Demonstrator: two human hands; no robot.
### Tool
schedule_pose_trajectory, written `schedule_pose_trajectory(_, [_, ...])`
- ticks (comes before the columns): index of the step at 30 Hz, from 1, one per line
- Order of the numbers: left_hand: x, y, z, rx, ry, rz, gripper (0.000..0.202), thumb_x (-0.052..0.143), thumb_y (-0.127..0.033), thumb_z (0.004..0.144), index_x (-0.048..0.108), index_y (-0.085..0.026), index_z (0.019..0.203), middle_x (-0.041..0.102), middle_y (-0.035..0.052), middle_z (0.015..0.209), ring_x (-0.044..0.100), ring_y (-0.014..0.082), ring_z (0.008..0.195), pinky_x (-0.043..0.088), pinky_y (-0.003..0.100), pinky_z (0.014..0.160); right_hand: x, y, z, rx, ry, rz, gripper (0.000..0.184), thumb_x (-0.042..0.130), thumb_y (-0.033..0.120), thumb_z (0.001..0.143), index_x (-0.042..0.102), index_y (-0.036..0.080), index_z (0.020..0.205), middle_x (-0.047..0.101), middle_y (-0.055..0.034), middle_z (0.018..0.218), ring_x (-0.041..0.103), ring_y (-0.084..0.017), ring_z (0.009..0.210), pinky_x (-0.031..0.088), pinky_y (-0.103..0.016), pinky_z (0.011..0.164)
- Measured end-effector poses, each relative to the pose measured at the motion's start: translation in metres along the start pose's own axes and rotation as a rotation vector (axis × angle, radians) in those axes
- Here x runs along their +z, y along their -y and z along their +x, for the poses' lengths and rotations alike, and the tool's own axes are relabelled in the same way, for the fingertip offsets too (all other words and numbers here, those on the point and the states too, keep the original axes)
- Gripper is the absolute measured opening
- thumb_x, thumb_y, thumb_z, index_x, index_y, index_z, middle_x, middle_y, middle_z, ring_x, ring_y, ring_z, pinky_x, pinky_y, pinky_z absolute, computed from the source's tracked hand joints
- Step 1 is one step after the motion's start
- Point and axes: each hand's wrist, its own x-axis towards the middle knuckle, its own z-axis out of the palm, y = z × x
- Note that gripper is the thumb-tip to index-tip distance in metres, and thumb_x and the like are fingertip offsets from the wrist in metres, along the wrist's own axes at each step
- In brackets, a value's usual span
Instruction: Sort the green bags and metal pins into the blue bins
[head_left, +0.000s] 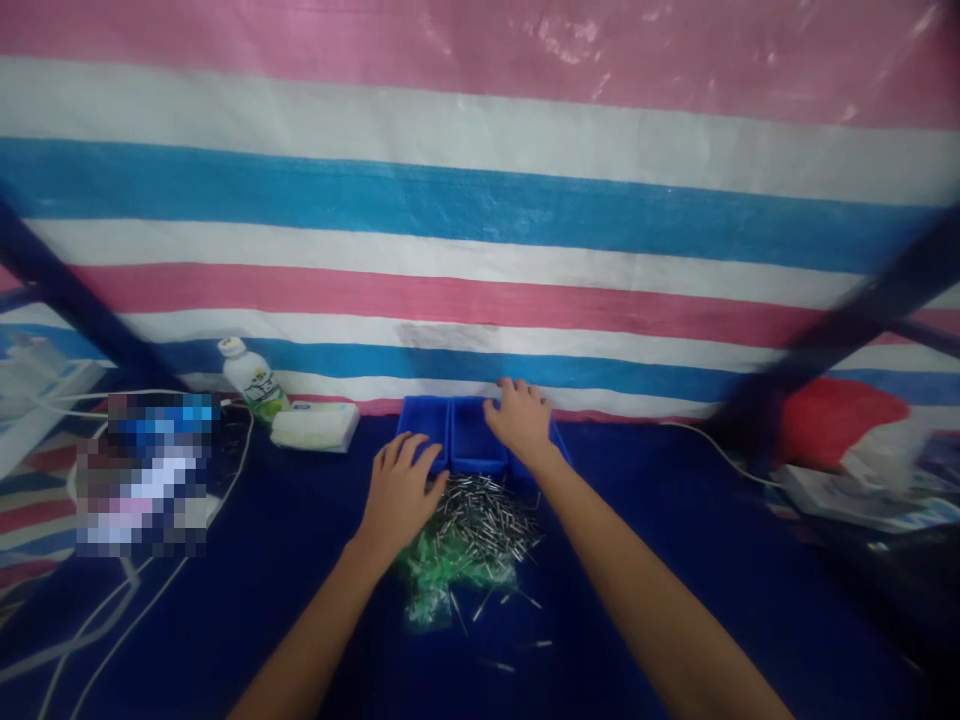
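My left hand [400,492] rests palm down on the dark blue table, its fingers spread beside a heap of thin metal pins [484,515]. Small green plastic pieces [435,580] lie under and in front of that heap. My right hand [519,417] lies over the far right part of a row of blue plastic bins [465,443] that stands against the striped tarp. Its fingers lie flat over the bin's edge, and whether they grip it is unclear. Neither hand visibly holds a pin.
A white bottle with a green label [253,385] and a white packet [315,426] sit at the back left. White cables [127,600] run along the left. A red and white bag [847,425] lies at the right. Dark blue frame bars [847,330] cross both sides.
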Motion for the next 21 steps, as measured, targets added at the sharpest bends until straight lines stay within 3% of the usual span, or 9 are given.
schedule_pose_trajectory(3, [0.01, 0.015, -0.004, -0.016, 0.01, -0.008, 0.032, 0.066, -0.031, 0.092, 0.065, -0.025, 0.123, 0.061, 0.0091, 0.13, 0.049, 0.0331, 0.128, 0.044, 0.051, 0.1, -0.005, -0.032, -0.025, 0.09, -0.056, 0.116, 0.041, 0.049, 0.043, 0.094, 0.061, 0.021, 0.126, 0.063, -0.0153, 0.127, 0.052, -0.037, 0.121, 0.038, -0.055, 0.097])
schedule_pose_trajectory(6, [0.017, 0.018, -0.004, -0.01, 0.026, -0.06, 0.023, 0.063, -0.028, 0.094, 0.067, -0.025, 0.116, 0.065, 0.0074, 0.122, 0.056, 0.029, 0.119, 0.047, 0.046, 0.096, 0.006, -0.066, -0.052, 0.142, -0.095, 0.351, 0.047, 0.052, 0.054, 0.09, 0.063, 0.022, 0.122, 0.063, -0.0138, 0.126, 0.057, -0.036, 0.116, 0.043, -0.053, 0.096])
schedule_pose_trajectory(9, [0.02, 0.018, -0.005, 0.006, -0.004, -0.14, 0.02, 0.06, -0.023, 0.095, 0.068, -0.025, 0.113, 0.066, 0.0058, 0.117, 0.059, 0.0248, 0.113, 0.047, 0.044, 0.098, 0.028, -0.085, -0.072, 0.083, -0.301, 0.587, 0.039, 0.053, 0.05, 0.09, 0.067, 0.018, 0.11, 0.066, -0.0127, 0.114, 0.061, -0.029, 0.109, 0.044, -0.047, 0.099])
schedule_pose_trajectory(12, [0.022, 0.019, -0.008, 0.051, -0.062, -0.219, 0.025, 0.06, -0.02, 0.094, 0.066, -0.024, 0.118, 0.065, 0.0066, 0.119, 0.058, 0.0244, 0.116, 0.047, 0.045, 0.101, 0.044, -0.088, -0.078, 0.019, -0.39, 0.63, 0.032, 0.057, 0.045, 0.089, 0.068, 0.018, 0.104, 0.065, -0.0125, 0.112, 0.061, -0.029, 0.11, 0.044, -0.047, 0.101])
schedule_pose_trajectory(15, [0.022, 0.021, -0.01, 0.104, -0.087, -0.274, 0.029, 0.061, -0.018, 0.091, 0.065, -0.023, 0.119, 0.064, 0.0073, 0.121, 0.055, 0.0254, 0.12, 0.045, 0.048, 0.106, 0.047, -0.087, -0.077, -0.015, -0.368, 0.602, 0.032, 0.059, 0.043, 0.089, 0.067, 0.018, 0.107, 0.063, -0.0133, 0.115, 0.06, -0.029, 0.112, 0.045, -0.049, 0.1])
schedule_pose_trajectory(19, [0.017, 0.017, -0.01, 0.09, -0.178, -0.247, 0.031, 0.066, -0.023, 0.088, 0.065, -0.022, 0.119, 0.061, 0.01, 0.126, 0.048, 0.0304, 0.13, 0.041, 0.056, 0.109, 0.033, -0.081, -0.081, -0.121, -0.491, 0.481, 0.032, 0.063, 0.041, 0.088, 0.066, 0.018, 0.11, 0.06, -0.0143, 0.122, 0.051, -0.033, 0.125, 0.038, -0.055, 0.107])
schedule_pose_trajectory(21, [0.013, 0.012, -0.012, 0.071, -0.271, -0.206, 0.029, 0.065, -0.024, 0.089, 0.065, -0.02, 0.118, 0.061, 0.0111, 0.125, 0.048, 0.0321, 0.13, 0.04, 0.059, 0.109, 0.02, -0.072, -0.091, -0.25, -0.517, 0.453, 0.021, 0.064, 0.034, 0.089, 0.067, 0.02, 0.104, 0.063, -0.0113, 0.113, 0.054, -0.031, 0.118, 0.039, -0.053, 0.105])
